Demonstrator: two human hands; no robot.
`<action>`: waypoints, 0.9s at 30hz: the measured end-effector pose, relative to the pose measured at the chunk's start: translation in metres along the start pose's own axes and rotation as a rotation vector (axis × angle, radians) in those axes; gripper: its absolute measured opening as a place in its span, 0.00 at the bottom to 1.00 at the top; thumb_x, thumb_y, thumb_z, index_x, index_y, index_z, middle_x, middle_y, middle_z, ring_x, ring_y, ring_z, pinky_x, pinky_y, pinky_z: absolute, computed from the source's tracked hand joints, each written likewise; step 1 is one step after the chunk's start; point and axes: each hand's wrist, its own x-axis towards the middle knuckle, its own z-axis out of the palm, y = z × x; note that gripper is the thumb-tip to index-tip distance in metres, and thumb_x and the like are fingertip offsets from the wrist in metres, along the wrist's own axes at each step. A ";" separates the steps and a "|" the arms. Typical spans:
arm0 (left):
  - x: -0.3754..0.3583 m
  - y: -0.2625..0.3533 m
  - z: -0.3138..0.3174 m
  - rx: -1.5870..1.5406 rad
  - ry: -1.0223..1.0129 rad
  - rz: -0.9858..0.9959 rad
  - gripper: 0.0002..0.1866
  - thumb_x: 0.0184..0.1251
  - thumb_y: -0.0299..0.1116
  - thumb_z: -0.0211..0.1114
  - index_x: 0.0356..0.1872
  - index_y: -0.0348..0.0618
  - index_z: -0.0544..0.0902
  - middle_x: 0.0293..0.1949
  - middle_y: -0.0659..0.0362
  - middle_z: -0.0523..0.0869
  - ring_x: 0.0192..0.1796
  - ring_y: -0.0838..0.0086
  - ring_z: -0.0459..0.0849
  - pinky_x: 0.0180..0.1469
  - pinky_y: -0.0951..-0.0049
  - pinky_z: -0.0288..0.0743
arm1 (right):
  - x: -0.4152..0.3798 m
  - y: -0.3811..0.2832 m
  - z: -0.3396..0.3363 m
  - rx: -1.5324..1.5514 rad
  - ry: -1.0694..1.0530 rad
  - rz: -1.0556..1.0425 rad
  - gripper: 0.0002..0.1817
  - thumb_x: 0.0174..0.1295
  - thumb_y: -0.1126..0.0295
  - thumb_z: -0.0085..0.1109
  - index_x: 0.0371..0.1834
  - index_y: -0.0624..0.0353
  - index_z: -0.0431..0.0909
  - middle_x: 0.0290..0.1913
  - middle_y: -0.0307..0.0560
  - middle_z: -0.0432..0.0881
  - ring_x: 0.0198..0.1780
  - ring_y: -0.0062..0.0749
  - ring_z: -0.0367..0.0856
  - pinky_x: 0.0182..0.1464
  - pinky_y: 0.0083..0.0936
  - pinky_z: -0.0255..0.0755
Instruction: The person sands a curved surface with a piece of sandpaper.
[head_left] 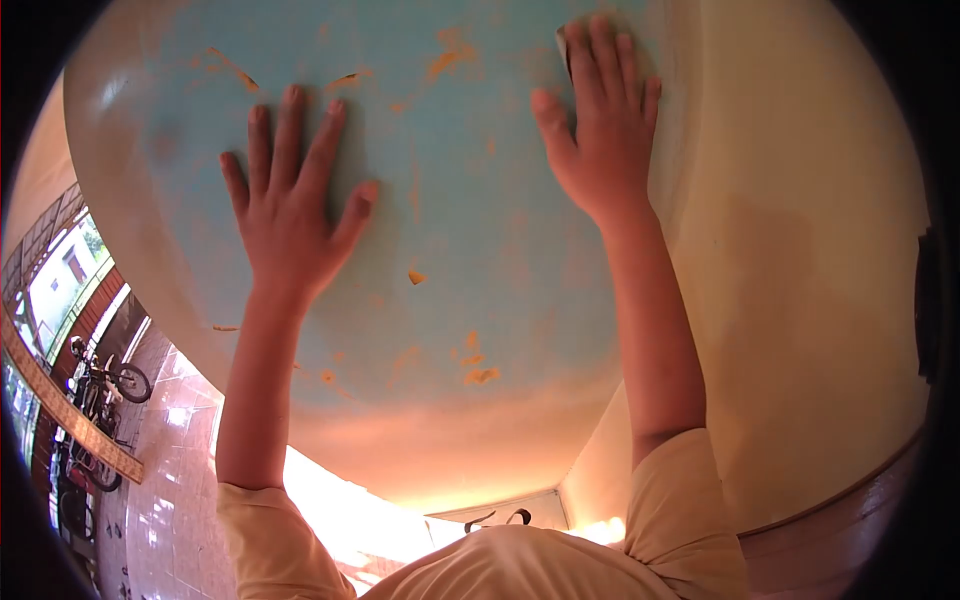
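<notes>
A large blue-green surface with orange-brown worn patches fills the middle of the view. Against its left part lies my left hand, flat with the fingers spread and nothing in it. Higher up, near the surface's right edge, my right hand is pressed flat on a thin dark-edged piece, which shows beside the index finger. Most of that piece is hidden under the fingers. Between and below the hands is a small orange-brown chip mark.
A cream wall stands on the right. At the far left, a motorcycle is parked on a tiled floor, beyond a tan beam. Bright light comes from below, around my shirt.
</notes>
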 end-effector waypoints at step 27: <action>0.029 -0.061 -0.002 0.101 0.127 0.000 0.35 0.75 0.62 0.49 0.79 0.64 0.63 0.82 0.61 0.57 0.83 0.52 0.51 0.78 0.35 0.40 | 0.029 -0.014 -0.002 -0.113 0.077 -0.101 0.30 0.67 0.53 0.60 0.73 0.37 0.68 0.79 0.34 0.64 0.81 0.35 0.55 0.77 0.58 0.51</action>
